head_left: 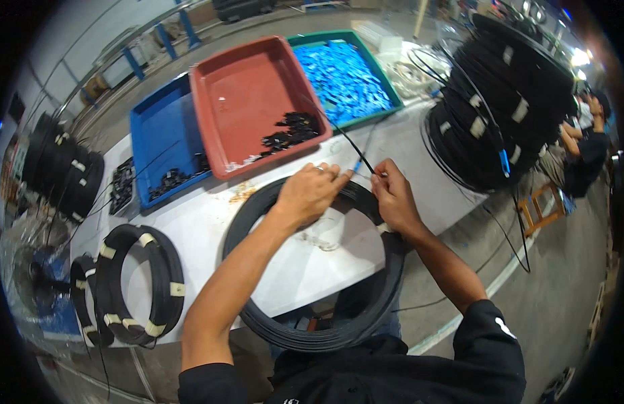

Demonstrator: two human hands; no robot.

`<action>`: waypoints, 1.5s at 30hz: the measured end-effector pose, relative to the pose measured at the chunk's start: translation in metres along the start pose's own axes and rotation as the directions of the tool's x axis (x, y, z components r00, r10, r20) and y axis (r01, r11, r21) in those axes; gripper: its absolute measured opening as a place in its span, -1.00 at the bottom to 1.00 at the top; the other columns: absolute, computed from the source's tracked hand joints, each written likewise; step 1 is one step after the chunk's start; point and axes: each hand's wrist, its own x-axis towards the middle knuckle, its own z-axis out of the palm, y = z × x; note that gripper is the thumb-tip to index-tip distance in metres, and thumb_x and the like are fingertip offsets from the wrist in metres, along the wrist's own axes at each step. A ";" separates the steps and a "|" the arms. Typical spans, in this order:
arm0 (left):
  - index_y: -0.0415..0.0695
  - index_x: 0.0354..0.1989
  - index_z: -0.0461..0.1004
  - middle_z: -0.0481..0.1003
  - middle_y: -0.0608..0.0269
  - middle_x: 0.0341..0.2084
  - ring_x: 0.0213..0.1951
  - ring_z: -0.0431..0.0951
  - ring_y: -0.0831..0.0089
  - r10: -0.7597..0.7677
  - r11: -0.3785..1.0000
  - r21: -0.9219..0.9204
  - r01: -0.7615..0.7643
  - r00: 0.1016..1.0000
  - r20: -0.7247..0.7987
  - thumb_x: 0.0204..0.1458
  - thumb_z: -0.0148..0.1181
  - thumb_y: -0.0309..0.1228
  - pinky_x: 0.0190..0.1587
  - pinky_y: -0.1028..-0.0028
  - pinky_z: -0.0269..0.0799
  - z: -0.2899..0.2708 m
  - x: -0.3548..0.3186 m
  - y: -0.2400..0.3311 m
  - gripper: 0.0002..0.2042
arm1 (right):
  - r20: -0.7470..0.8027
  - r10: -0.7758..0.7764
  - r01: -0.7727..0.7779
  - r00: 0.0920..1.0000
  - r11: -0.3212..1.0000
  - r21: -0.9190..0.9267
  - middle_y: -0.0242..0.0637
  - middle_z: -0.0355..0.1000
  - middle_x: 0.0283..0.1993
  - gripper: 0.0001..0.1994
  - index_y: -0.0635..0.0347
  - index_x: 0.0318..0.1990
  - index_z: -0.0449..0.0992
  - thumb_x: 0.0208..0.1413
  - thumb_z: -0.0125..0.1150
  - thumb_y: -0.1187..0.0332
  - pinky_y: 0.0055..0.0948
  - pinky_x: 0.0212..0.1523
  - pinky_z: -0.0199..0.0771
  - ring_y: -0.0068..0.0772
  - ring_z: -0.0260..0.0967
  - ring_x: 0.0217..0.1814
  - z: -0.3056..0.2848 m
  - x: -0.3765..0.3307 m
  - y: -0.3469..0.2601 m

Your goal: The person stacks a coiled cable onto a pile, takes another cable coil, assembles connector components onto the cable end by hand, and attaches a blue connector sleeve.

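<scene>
A white worktable (305, 269) is seen from above, with things told from its left end to its right.

At the left end, a stack of black cable coils (59, 168) is set near the far corner. Nearer the front edge, two taped coils (140, 286) bound with pale tape strips are laid flat, one overlapping the other.

Toward the far edge, three trays are lined up side by side: a blue tray (157, 131) with small black parts in it, a red tray (248, 94) with a heap of black clips (292, 131) in its near right corner, and a green tray (386, 74) filled with small blue pieces.

At the middle of the front edge, a large black cable coil (258, 323) is laid partly on the table and partly over its edge. Above the coil's far side, the left hand (308, 192) is closed in a pinch on a small blue connector (356, 165) fitted to a thin black cable end (352, 145). Just to its right, the right hand (393, 198) is curled with its fingertips pinched on the same cable, and the hands are nearly touching.

At the right end, a tall pile of taped black coils (500, 108) is stacked at the table's corner. Beyond it, another person (584, 151) is seated.
</scene>
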 end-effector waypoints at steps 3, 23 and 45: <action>-0.20 0.20 0.36 0.49 0.19 -0.01 0.03 0.51 0.24 0.019 0.993 -0.112 -0.030 0.995 -0.099 0.01 0.14 -0.42 0.08 0.30 0.37 0.011 -0.007 -0.005 -0.50 | 0.155 0.031 -0.040 0.987 0.998 0.055 -0.35 0.36 -0.57 -0.86 0.26 -0.11 0.46 0.29 0.09 0.39 -0.37 -0.48 0.27 -0.52 0.28 -0.54 0.007 0.012 -0.010; -0.12 -0.17 0.67 0.65 0.02 -0.28 -0.17 0.64 0.05 -0.876 0.481 -0.223 0.848 0.453 -0.168 0.03 0.27 -0.49 -0.10 0.17 0.52 -0.079 -0.149 -0.133 -0.81 | 0.218 -0.559 0.600 0.800 0.750 -0.278 -0.03 0.52 -0.35 -0.76 0.22 -0.10 0.51 0.07 0.16 0.64 -0.26 -0.32 0.44 0.01 0.49 -0.38 0.081 0.053 -0.065; -0.18 -0.32 0.63 0.60 0.16 -0.40 -0.37 0.59 0.24 -0.625 0.741 -0.248 0.624 0.506 -0.594 -0.03 0.37 -0.45 -0.28 0.31 0.45 -0.054 -0.152 -0.154 -0.88 | 0.608 -0.664 0.900 0.436 0.316 -0.300 -0.23 0.42 -0.43 -0.71 0.13 -0.11 0.41 -0.04 0.15 0.38 -0.10 -0.43 0.47 -0.05 0.47 -0.44 0.066 0.074 -0.012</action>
